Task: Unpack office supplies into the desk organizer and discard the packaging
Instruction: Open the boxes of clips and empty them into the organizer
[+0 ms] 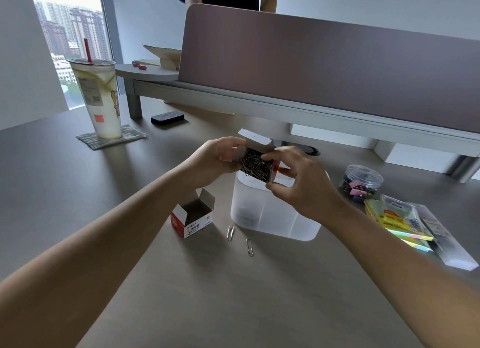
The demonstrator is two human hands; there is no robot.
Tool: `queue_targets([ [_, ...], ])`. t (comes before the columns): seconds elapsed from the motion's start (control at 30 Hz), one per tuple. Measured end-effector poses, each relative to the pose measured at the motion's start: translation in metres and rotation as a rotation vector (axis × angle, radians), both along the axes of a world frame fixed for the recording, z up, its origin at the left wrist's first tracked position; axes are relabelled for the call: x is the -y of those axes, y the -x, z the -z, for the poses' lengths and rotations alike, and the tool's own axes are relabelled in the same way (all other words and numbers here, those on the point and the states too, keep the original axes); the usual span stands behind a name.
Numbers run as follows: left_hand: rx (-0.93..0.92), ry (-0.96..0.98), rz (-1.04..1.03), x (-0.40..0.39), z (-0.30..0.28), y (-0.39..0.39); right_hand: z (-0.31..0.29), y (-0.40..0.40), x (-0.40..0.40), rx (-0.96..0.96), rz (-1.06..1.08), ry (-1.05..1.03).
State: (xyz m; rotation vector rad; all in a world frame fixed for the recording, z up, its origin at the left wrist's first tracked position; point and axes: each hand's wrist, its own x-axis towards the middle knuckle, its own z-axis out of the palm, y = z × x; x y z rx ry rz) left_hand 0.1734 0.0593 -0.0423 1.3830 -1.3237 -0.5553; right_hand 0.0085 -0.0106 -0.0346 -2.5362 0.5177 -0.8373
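An open paper clip box point(257, 163), full of metal clips, is held tilted over the frosted white desk organizer point(267, 215). My left hand point(220, 155) grips the box's left side near its raised flap. My right hand point(298, 181) grips its right side and lower corner. A second red and white paper clip box point(192, 216) stands open on the desk to the organizer's left. Two loose paper clips, one point(230, 232) and another point(250, 247), lie on the desk in front of the organizer.
A clear jar of coloured binder clips point(361, 181) and packs of sticky notes point(397, 220) lie at the right. A tall drink cup point(97, 98) on a coaster stands at far left, a black eraser point(167, 119) behind. A desk divider point(324, 70) rises at the back, a person behind it.
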Motion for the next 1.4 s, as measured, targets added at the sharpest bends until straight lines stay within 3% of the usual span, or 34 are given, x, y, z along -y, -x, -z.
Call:
queue_targets([
  [1.4, 0.03, 0.036, -0.036, 0.0004, -0.0023, 0.0045, 0.0011, -0.0032, 0.0028, -0.006, -0.024, 0.053],
])
